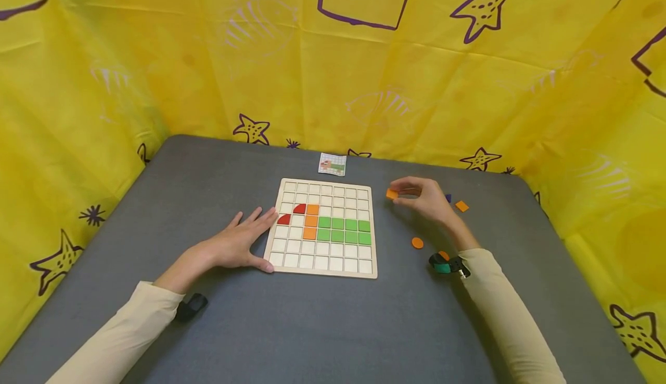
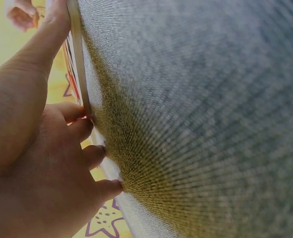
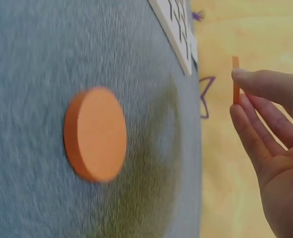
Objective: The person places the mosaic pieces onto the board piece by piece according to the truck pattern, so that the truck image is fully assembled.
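Note:
A wooden grid board (image 1: 351, 265) lies on the table with red, orange and green tiles in some of its cells. My left hand (image 1: 236, 245) rests at the board's left edge, fingers spread, thumb at the near corner and fingertips along the side. Right of the board, my right hand (image 1: 424, 199) pinches an orange square tile (image 1: 392, 194) between thumb and fingers. In the right wrist view that tile (image 3: 236, 79) shows edge-on, held above the table. An orange round tile (image 3: 101, 134) lies on the table below this hand.
Behind the board lies a small printed pattern card (image 1: 332, 165). Another orange tile (image 1: 462, 206) and a dark blue piece (image 1: 448, 198) sit beyond the right wrist. A further orange piece (image 1: 443, 255) is partly hidden by the wrist strap. Yellow cloth (image 1: 333, 83) surrounds the grey table.

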Tool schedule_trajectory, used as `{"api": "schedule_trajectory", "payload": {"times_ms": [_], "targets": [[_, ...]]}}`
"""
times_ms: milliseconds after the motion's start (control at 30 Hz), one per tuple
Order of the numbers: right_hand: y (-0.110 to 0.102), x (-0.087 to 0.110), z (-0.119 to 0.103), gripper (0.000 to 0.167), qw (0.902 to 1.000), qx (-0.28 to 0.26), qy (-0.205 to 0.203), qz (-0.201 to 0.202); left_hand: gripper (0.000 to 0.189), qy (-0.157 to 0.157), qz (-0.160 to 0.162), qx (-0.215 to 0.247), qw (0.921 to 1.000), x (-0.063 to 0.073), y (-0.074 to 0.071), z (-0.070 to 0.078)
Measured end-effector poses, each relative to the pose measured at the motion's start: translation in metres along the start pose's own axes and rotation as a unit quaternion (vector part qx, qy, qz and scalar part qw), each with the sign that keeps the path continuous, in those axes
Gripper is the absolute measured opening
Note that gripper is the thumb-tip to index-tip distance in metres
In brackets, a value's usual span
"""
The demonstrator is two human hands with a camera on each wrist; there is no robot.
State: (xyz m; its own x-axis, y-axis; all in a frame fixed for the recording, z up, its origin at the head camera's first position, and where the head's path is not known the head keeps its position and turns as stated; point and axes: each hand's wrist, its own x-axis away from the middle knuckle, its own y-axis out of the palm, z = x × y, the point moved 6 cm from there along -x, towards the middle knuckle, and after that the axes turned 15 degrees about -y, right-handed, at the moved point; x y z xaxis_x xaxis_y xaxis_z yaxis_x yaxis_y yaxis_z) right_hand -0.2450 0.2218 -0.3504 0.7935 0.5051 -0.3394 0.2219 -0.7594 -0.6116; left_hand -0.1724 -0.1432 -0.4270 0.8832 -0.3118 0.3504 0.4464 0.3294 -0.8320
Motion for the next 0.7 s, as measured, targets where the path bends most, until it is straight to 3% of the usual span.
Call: {"api": "schedule_trajectory", "payload": {"times_ms": [467, 700], "targets": [[0.023, -0.008, -0.032, 0.033, 0.9998, -0.003, -0.02, -0.002, 0.12, 0.002, -0.003, 0.0, 1.0, 0.002, -0.001, 0.0], [0.043, -0.012, -0.017, 0.031, 0.9988, -0.025, -0.042, -0.001, 0.12, 0.001, -0.004, -0.002, 1.0, 0.002, -0.001, 0.001]]}}
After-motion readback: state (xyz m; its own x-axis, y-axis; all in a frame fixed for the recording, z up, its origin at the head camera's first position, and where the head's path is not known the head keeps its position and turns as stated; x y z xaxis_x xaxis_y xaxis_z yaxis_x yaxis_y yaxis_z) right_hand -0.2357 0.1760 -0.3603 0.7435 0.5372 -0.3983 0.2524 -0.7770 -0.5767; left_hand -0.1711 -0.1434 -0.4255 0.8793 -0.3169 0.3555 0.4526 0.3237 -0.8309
